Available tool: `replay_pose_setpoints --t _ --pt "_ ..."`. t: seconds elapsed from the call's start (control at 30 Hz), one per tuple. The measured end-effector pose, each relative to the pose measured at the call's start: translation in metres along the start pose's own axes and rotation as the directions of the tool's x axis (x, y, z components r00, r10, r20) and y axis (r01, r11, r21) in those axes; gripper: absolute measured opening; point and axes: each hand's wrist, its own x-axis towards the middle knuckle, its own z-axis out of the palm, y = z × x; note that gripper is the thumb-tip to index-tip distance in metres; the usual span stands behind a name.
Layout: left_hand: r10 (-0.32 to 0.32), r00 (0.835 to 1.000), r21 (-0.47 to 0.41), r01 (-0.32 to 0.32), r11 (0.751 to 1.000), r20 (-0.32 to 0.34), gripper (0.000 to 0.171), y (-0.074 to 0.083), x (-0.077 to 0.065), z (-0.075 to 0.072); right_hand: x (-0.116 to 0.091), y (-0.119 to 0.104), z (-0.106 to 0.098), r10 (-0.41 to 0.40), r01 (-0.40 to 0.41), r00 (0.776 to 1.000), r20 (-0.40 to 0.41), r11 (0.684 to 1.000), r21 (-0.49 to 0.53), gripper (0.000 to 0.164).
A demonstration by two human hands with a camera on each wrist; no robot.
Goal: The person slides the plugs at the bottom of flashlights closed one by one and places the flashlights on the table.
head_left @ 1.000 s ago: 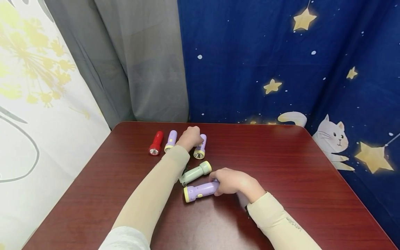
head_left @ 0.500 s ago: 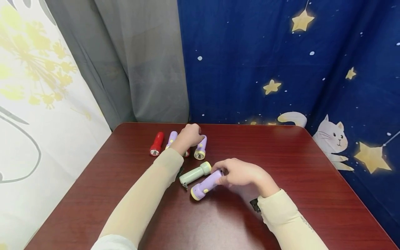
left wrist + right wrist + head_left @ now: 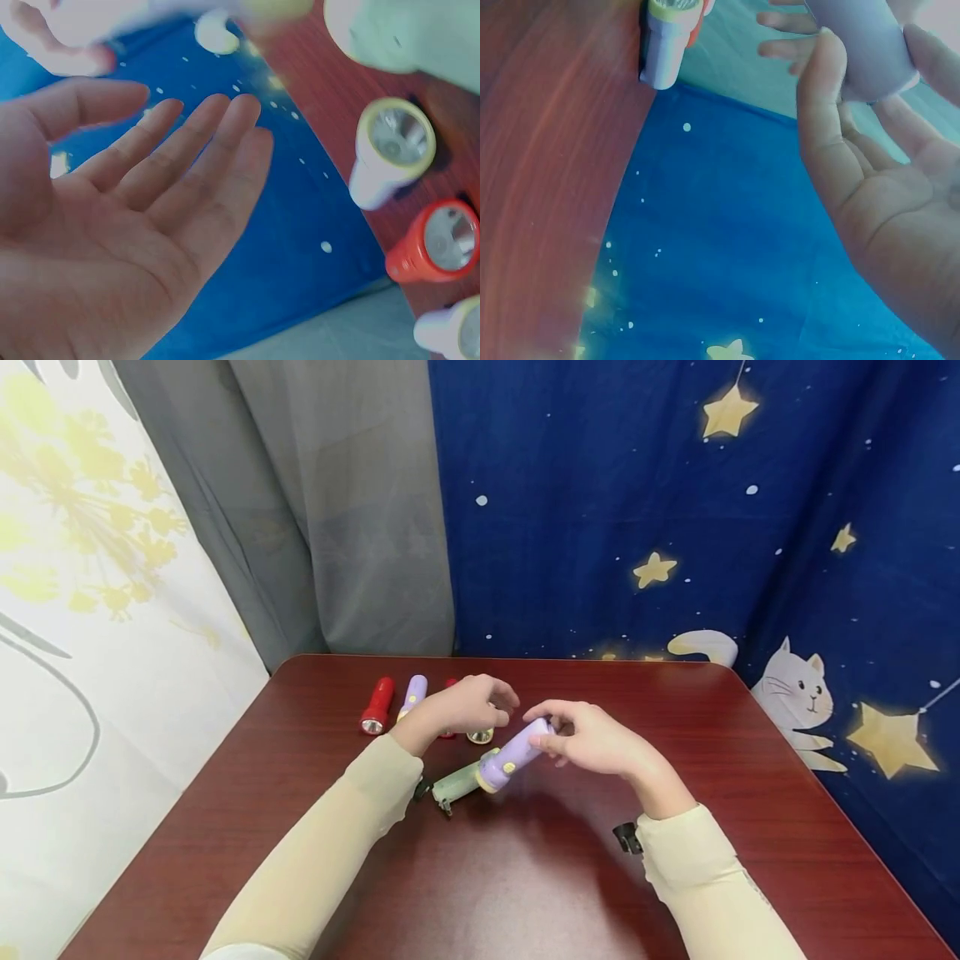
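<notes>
A purple flashlight (image 3: 516,755) with a yellow rim is gripped at its tail by my right hand (image 3: 600,741). It hangs tilted above the table, lens end down, and overlaps the head of a pale green flashlight (image 3: 454,784) lying there. In the right wrist view, thumb and fingers pinch the purple barrel (image 3: 866,49). My left hand (image 3: 471,703) hovers to the left of the held flashlight; its palm (image 3: 127,247) carries nothing, fingers extended. Behind it, partly covered, lies another purple flashlight (image 3: 480,737).
At the back left of the brown table (image 3: 300,827) lie a red flashlight (image 3: 378,702), a purple one (image 3: 414,693) and a second red one (image 3: 450,682), mostly hidden by my left hand. A blue star-patterned curtain (image 3: 570,527) hangs behind the table.
My right hand has lifted the purple flashlight off the table, up and away from me, tilting it. My left hand has left the back-row purple flashlight and moved toward the right hand.
</notes>
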Motion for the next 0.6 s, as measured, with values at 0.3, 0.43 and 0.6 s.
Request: replay_pose_setpoints --t 0.3,0.43,0.6 --pt "0.089 0.993 -0.14 -0.077 0.987 0.08 0.059 0.011 -0.015 0.013 0.008 -0.003 -0.008 -0.023 0.018 0.997 -0.068 0.997 -0.076 0.038" --pt "0.107 0.994 -0.125 -0.102 0.987 0.034 0.047 0.012 -0.013 0.018 0.009 -0.006 -0.01 -0.017 0.014 0.996 -0.089 0.999 -0.033 0.046" --pt "0.081 0.993 -0.143 -0.092 0.985 -0.081 0.038 0.014 -0.012 0.021 0.013 -0.008 -0.009 0.035 -0.03 0.988 -0.152 0.999 0.035 0.062"
